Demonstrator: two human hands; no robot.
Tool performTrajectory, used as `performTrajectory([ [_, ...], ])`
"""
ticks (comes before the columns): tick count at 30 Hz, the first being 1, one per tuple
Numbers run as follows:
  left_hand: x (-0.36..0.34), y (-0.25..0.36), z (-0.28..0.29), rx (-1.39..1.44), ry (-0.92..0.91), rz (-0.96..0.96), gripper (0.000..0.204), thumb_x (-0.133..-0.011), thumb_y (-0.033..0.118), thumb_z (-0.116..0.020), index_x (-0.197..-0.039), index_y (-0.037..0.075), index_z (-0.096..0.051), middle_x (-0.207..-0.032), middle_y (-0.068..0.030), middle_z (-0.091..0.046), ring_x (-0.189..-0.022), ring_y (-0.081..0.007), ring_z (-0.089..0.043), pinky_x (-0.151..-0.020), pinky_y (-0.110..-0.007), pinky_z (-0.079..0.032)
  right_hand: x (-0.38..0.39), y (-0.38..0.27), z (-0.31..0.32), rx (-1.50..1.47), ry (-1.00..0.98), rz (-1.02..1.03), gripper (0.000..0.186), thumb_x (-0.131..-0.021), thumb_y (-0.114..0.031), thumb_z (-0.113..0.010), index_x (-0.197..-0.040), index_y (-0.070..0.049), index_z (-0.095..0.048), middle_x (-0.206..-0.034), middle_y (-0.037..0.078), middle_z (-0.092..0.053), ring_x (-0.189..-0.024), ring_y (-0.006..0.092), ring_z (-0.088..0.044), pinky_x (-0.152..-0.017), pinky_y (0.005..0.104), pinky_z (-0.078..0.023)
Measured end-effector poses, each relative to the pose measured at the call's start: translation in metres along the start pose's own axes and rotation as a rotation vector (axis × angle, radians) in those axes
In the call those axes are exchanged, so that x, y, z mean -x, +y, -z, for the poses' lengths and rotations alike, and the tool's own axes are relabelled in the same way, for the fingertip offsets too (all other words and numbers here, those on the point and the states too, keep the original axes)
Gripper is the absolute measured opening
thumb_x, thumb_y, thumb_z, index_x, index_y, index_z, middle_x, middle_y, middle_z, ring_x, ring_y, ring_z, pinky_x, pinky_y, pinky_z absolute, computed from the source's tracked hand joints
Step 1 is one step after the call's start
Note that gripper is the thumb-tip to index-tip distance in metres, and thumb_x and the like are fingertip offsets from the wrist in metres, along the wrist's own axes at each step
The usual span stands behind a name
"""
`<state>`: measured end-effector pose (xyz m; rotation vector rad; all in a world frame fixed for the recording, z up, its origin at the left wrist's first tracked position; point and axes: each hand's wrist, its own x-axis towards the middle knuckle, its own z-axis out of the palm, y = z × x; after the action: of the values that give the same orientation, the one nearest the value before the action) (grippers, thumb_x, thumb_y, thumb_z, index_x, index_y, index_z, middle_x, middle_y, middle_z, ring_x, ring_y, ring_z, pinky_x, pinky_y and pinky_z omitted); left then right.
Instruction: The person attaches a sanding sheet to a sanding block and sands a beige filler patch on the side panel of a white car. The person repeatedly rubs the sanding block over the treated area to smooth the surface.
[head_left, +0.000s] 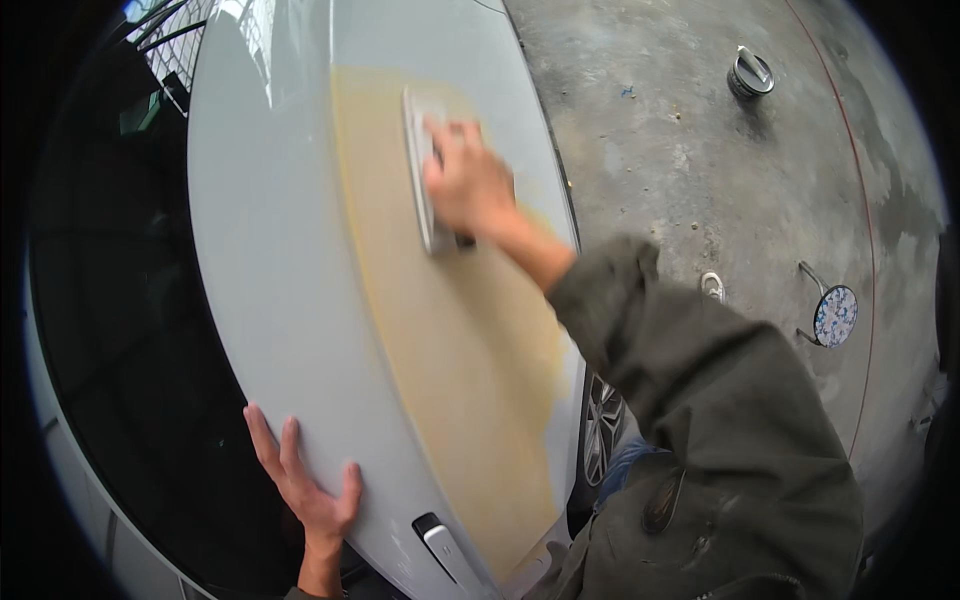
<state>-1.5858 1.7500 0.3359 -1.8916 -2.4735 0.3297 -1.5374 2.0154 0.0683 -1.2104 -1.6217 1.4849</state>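
Observation:
My right hand is wrapped round a long, pale sanding block and presses it flat on the car's side. Beneath the block spreads a large yellowish-tan patch of body filler on the light grey car panel. The block lies along the upper part of this patch, and the hand is slightly blurred. Lower left, my left hand rests on the painted panel with its fingers spread, beside the dark window glass. It holds nothing. A door handle sits to the right of it.
A car wheel shows past the panel's right edge. On the grey concrete floor stand a dark can with a light object on top and a stool with a patterned round seat. A thin red line crosses the floor.

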Motion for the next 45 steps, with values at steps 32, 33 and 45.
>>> performTrajectory([
  [32,0.000,-0.005,-0.014,-0.023,0.157,-0.054,0.074,-0.075,0.023,-0.066,-0.145,0.013,-0.044,-0.160,-0.0136,-0.025,-0.148,-0.0355,-0.023,-0.117,-0.052,-0.029,0.262,-0.010,0.007,-0.193,-0.118,0.292,0.075,-0.072,-0.021,-0.061,-0.144,-0.006,-0.046,-0.151,0.027,-0.037,-0.124,0.0418,-0.055,-0.093,0.0457,-0.053],
  [33,-0.001,-0.004,-0.013,-0.028,0.160,-0.062,0.074,-0.075,0.023,-0.066,-0.145,0.013,-0.044,-0.160,-0.0136,-0.025,-0.148,-0.0355,-0.023,-0.117,-0.051,-0.029,0.239,-0.010,0.007,-0.150,-0.085,0.327,0.074,-0.072,-0.022,-0.061,-0.143,-0.006,-0.047,-0.150,0.027,-0.039,-0.123,0.0412,-0.056,-0.092,0.0448,-0.053],
  [45,0.001,-0.007,-0.010,-0.040,0.138,-0.072,0.074,-0.077,0.025,-0.066,-0.145,0.011,-0.043,-0.160,-0.0157,-0.024,-0.148,-0.0363,-0.023,-0.117,-0.050,-0.029,0.244,-0.019,0.006,-0.199,-0.118,0.360,0.074,-0.069,-0.024,-0.062,-0.140,-0.007,-0.051,-0.148,0.025,-0.042,-0.110,0.0414,-0.063,-0.083,0.0436,-0.057],
])
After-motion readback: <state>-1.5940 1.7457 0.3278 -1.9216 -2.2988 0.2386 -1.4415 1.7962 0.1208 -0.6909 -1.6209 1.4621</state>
